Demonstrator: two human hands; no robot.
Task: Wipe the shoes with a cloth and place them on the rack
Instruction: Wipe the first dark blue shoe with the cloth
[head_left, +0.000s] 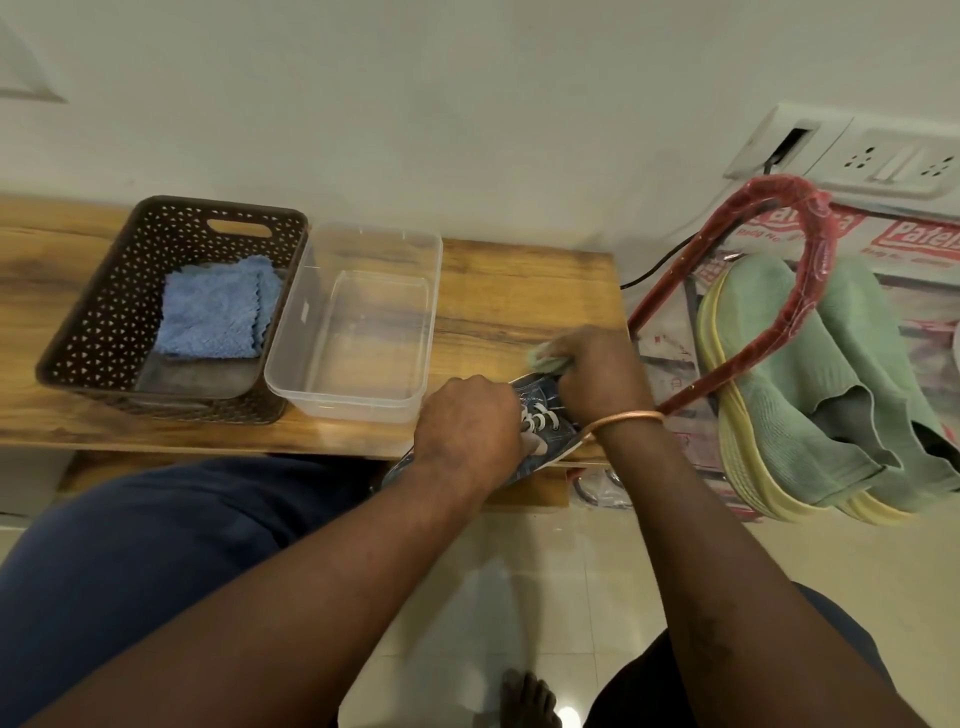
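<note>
Sneaker (543, 402), denim-blue canvas with white laces, lies just right of frame centre at the near edge of the wooden table (519, 291), its heel end apparently past that edge. It is judged light, soft in the upper and stiffer at the sole. It is best held across the laced instep or by the sole rim, since the canvas sides would likely buckle. Left hand (467, 421) covers the laces, fingers curled down around the upper. Right hand (597, 374) presses a bunched pale green cloth (545, 361) to the toe, fingers closed on it. Clear plastic tub (291, 338) sits just left of the hands, and a brown perforated basket (104, 312) holding a folded blue cloth (213, 312) stands beyond it. Bare tabletop behind the hands gives working room. Red-framed rack (810, 249) stands at frame right, off the table's end, bearing green shoes (841, 374); spare room there cannot be told.
</note>
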